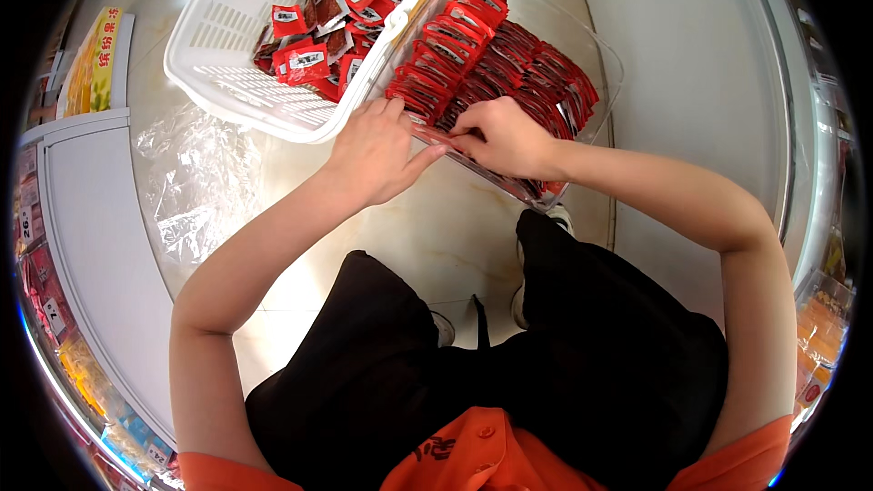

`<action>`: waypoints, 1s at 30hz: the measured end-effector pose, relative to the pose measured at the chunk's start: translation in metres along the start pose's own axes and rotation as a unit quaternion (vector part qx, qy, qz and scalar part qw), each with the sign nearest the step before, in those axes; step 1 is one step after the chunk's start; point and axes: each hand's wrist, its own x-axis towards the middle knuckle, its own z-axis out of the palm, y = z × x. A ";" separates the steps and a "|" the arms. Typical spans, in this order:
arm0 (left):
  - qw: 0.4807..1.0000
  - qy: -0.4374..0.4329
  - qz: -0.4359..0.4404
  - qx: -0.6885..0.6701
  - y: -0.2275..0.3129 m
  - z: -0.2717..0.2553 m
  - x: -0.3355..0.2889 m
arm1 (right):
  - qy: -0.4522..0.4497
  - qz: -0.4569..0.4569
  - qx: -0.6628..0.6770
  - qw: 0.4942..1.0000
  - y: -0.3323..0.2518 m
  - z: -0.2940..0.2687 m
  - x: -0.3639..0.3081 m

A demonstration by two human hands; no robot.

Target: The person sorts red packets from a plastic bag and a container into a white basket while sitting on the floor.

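A clear plastic box (pixel 611 56) on the floor holds red snack packets (pixel 455 32) standing on edge in tight rows. At its near left corner, my left hand (pixel 377 150) curls its fingers over the rim, with the thumb stretched along the near wall. My right hand (pixel 509 136) reaches into the front of the box. Its thumb and fingers pinch together at a red packet along the near wall, mostly hidden by the fingers. Left of the box stands a white plastic basket (pixel 232 64) with loose red packets (pixel 305 62) heaped inside.
Crumpled clear plastic wrap (pixel 195 177) lies on the tiled floor at the left. Shelves with packaged goods (pixel 55 300) line the left, beside a white ledge (pixel 100 209). A pale panel (pixel 691 64) closes off the right side. My bent knees are close below the box.
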 end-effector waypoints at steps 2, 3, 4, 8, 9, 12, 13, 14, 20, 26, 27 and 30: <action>1.000 0.001 0.003 -0.001 -0.002 0.001 -0.002 | -0.013 0.012 0.005 1.000 -0.007 0.008 0.007; 1.000 0.003 -0.002 0.005 -0.001 0.000 -0.004 | 0.000 0.004 0.006 1.000 -0.008 0.012 0.012; 1.000 0.005 -0.002 0.010 0.001 -0.001 -0.003 | 0.015 0.000 0.004 1.000 -0.007 0.015 0.016; 0.998 0.054 0.001 0.020 -0.001 0.003 -0.005 | 0.056 -0.034 0.020 0.998 -0.005 0.021 0.024; 1.000 0.024 -0.013 0.014 -0.001 0.002 -0.006 | 0.059 -0.029 0.015 0.998 -0.006 0.022 0.025; 0.999 -0.031 -0.031 0.006 0.004 -0.008 -0.005 | 0.063 -0.022 -0.004 0.998 -0.007 0.023 0.026; 0.999 -0.029 -0.021 0.014 0.004 -0.008 -0.006 | 0.064 -0.023 -0.010 0.998 -0.007 0.025 0.029; 0.999 -0.027 -0.010 0.021 0.003 -0.008 -0.006 | 0.065 -0.025 -0.015 0.997 -0.006 0.027 0.032; 0.998 0.023 0.027 0.059 -0.001 0.001 -0.012 | 0.031 0.014 -0.136 0.990 -0.004 0.026 0.038; 0.994 0.031 0.046 0.099 -0.008 0.010 -0.012 | -0.005 -0.033 -0.178 0.984 0.004 0.029 0.046; 0.995 0.013 0.042 0.095 -0.008 0.010 -0.010 | -0.034 -0.009 -0.162 0.986 0.003 0.025 0.046; 0.994 -0.010 0.034 0.101 -0.005 0.005 -0.006 | -0.073 0.012 -0.090 0.993 0.000 0.014 0.045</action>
